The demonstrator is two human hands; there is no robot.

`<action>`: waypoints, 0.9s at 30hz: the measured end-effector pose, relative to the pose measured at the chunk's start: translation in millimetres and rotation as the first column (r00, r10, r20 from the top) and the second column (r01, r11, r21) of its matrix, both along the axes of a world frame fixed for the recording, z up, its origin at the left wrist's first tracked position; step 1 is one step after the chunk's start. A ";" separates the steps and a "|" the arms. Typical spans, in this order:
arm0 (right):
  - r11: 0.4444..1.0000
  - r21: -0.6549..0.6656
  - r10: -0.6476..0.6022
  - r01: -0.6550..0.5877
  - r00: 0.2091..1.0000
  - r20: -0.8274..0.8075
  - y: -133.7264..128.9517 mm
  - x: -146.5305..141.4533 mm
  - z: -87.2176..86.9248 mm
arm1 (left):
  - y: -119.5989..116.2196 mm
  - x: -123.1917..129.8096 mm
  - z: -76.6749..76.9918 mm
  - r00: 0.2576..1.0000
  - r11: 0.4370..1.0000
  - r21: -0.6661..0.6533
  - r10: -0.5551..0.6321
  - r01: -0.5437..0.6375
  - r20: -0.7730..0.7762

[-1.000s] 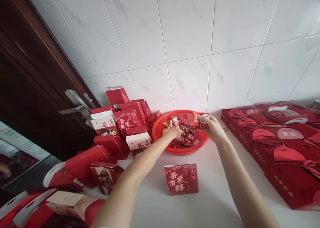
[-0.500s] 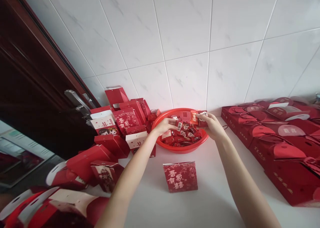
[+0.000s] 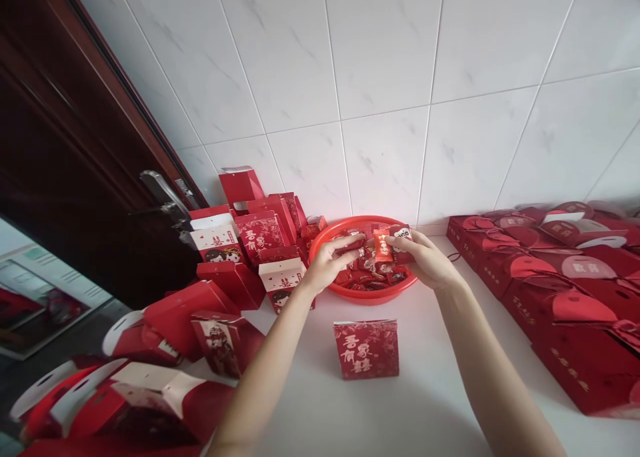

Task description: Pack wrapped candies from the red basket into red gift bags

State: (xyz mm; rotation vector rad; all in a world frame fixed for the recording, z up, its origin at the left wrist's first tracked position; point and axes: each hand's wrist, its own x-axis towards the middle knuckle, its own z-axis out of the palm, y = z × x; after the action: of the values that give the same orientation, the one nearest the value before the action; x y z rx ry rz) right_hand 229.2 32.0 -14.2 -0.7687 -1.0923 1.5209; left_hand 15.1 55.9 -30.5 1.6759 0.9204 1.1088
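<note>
Over a red plastic basket [image 3: 363, 297] of wrapped candies [image 3: 373, 285], both hands are close together. My right hand [image 3: 427, 260] pinches an orange-red candy packet [image 3: 383, 245] and a dark red packet [image 3: 401, 233] with white print. My left hand [image 3: 330, 265] is closed at the fingertips on a small wrapped candy, which is mostly hidden. In front of the basket a red gift box [image 3: 367, 350] with white characters stands upright on the white table [image 3: 420, 410].
Several red and white gift boxes [image 3: 260, 233] crowd the left side, more lying toward the front left. Large red boxes with ribbons [image 3: 540, 297] line the right. A tiled wall [image 3: 385, 163] rises behind, and a dark door [image 3: 75, 143] stands at the left.
My left hand has moved right toward the packets in my right hand. My right hand has come slightly lower, still holding them. The view has shifted a little.
</note>
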 end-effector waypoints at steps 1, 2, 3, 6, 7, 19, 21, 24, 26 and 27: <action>1.000 0.002 0.016 -0.016 1.000 0.004 -2.3 -0.9 1.4 | -4.0 1.4 1.9 1.000 0.998 0.060 0.024 -0.024 -0.005; 1.000 0.002 0.027 -0.027 1.000 0.004 -4.3 -1.8 2.6 | -7.6 2.5 3.5 0.999 0.994 0.100 0.048 -0.046 -0.009; 1.000 0.001 0.031 -0.031 1.000 0.001 -6.0 -2.7 3.6 | -10.7 3.3 4.5 0.998 0.990 0.122 0.068 -0.066 -0.015; 1.000 -0.002 0.027 -0.027 1.000 -0.008 -10.1 -4.9 5.9 | -17.3 3.5 3.8 0.994 0.978 0.182 0.106 -0.099 -0.028; 1.000 -0.001 0.030 -0.030 1.000 -0.006 -11.1 -5.4 6.4 | -18.7 3.1 2.6 0.993 0.970 0.221 0.116 -0.105 -0.035; 0.989 0.149 -0.021 -0.004 0.985 0.169 -14.7 -11.5 0.1 | -43.5 0.2 1.1 0.980 0.930 0.364 0.114 -0.048 -0.162; 0.985 0.171 -0.063 0.032 0.981 0.181 -14.3 -8.4 0.7 | -51.6 -5.7 5.5 0.975 0.968 0.253 0.053 0.004 -0.217; 0.978 0.195 -0.117 0.078 0.973 0.197 -15.4 -0.9 3.5 | -63.7 -18.2 13.6 0.942 0.983 0.130 -0.085 0.133 -0.323; 0.973 0.210 -0.141 0.094 0.965 0.221 -17.5 3.8 6.5 | -71.2 -26.0 19.7 0.919 0.975 0.107 -0.142 0.194 -0.368; 0.970 0.218 -0.156 0.105 0.961 0.230 -18.7 5.6 8.0 | -74.7 -29.2 22.7 0.905 0.969 0.111 -0.160 0.220 -0.395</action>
State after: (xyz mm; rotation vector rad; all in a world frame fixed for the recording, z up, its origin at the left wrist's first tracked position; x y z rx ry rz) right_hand 234.8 13.3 -6.1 -0.8836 -1.3313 1.2017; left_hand -14.0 -18.9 -7.8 2.1114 0.9024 0.7446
